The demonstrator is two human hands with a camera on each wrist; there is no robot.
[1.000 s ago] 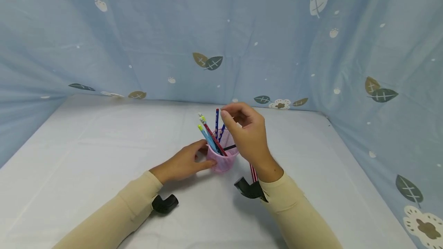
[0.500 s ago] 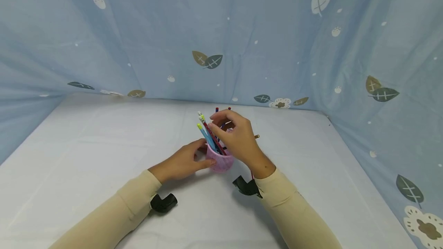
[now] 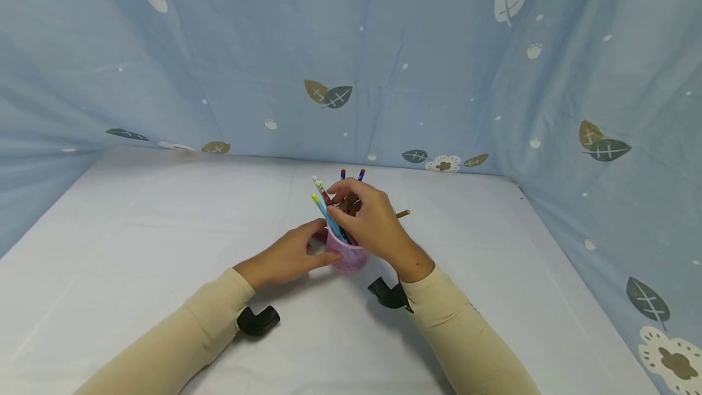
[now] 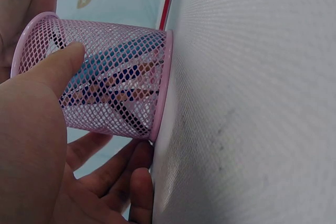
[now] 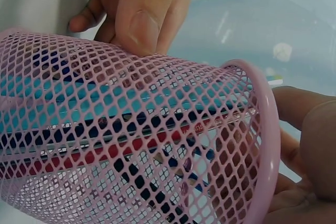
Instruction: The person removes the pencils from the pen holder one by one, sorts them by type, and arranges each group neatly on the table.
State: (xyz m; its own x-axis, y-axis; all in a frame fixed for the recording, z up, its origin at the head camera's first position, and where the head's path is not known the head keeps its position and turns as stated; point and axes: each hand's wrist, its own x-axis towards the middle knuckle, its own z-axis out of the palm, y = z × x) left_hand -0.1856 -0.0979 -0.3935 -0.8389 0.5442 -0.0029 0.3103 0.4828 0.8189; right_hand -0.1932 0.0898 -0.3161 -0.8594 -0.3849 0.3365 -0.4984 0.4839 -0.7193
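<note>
My left hand (image 3: 290, 255) grips a pink mesh pen cup (image 3: 348, 259) from the left, thumb on its near side. In the left wrist view, the other fingers pass round the cup (image 4: 121, 77) beneath the thumb. Inside stand light blue pencils (image 3: 326, 215), a red pencil (image 3: 328, 198) and two dark blue pencils (image 3: 361, 174) with red ends. My right hand (image 3: 373, 221) is over the rim, thumb and forefinger right at the red pencil; I cannot tell whether they pinch it. Through the mesh in the right wrist view, the red pencil (image 5: 152, 142) leans toward the rim.
A brown-ended pencil (image 3: 403, 213) pokes out behind my right hand. In the left wrist view, a red striped pencil (image 4: 168, 3) lies on the white tabletop (image 4: 252, 103) beyond the cup. A blue leaf-patterned curtain (image 3: 247, 47) hangs behind and to the sides.
My right hand has moved left and down, from the cup's right side to the pencils, uncovering the brown-ended pencil. My left hand stays on the cup.
</note>
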